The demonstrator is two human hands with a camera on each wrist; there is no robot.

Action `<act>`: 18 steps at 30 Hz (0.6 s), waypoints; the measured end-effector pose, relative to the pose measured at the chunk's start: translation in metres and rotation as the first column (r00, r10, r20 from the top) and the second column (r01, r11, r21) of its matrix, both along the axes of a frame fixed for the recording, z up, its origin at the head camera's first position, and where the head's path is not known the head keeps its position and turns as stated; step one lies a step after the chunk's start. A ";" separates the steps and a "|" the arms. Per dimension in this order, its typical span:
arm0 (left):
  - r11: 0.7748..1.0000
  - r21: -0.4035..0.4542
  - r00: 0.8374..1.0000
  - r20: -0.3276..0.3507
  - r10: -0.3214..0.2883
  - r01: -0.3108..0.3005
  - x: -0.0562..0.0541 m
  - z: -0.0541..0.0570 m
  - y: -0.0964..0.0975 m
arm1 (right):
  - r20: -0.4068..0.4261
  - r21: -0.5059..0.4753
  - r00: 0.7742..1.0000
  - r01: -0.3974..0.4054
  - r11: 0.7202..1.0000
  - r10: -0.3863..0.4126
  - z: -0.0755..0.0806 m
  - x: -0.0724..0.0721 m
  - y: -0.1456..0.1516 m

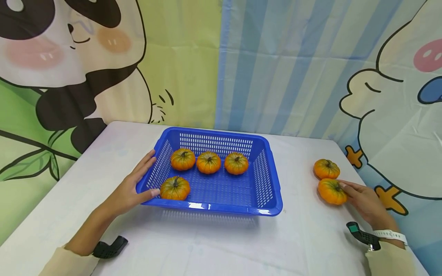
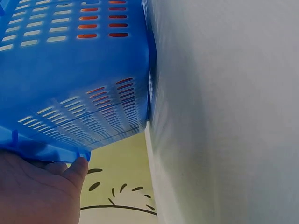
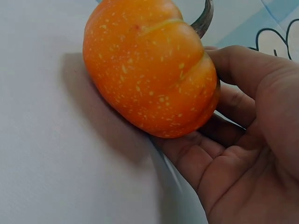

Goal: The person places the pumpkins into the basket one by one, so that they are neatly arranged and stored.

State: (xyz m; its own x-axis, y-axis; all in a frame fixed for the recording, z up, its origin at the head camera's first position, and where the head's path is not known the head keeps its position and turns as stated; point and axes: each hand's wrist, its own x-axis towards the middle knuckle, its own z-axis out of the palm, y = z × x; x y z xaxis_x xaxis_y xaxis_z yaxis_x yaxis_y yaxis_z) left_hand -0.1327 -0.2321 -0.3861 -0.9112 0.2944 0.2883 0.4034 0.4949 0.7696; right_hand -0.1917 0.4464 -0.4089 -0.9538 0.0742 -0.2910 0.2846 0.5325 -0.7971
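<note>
A blue plastic basket [image 1: 221, 209] with slotted walls stands on the table, and several small orange pumpkins [image 1: 208, 162] sit in it. At its left front corner my left hand [image 1: 132, 188] holds the rim, thumb over the edge and fingers along the outer side. In the left wrist view this hand [image 2: 42, 186] is against the rim, beside the slotted wall. Over at the right, my right hand [image 1: 367, 201] grips a ribbed pumpkin [image 1: 332, 191], thumb near its stem and fingers around its side and underside. Another pumpkin [image 1: 326, 169] lies just behind that one.
The white-covered table [image 1: 221, 245] reaches back to a printed cartoon curtain [image 1: 276, 69]. Bare cloth separates the basket from the two pumpkins on the right. Black devices [image 1: 110, 247] are worn at both wrists, and a white band [image 1: 390, 235] circles the right one.
</note>
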 end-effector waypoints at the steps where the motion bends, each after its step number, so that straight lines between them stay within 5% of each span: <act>1: 1.000 0.000 1.000 0.000 -0.001 0.001 0.000 0.000 0.000 | 0.003 0.001 1.000 -0.004 1.000 0.004 0.000 0.000 -0.002; 8: 1.000 -0.001 1.000 -0.003 -0.005 0.005 -0.002 0.000 0.000 | -0.015 -0.015 1.000 -0.012 1.000 0.011 0.005 -0.004 -0.016; 18: 1.000 -0.002 1.000 -0.008 -0.005 0.005 0.000 0.000 0.000 | -0.150 -0.184 0.988 0.013 0.983 -0.042 0.015 -0.006 -0.053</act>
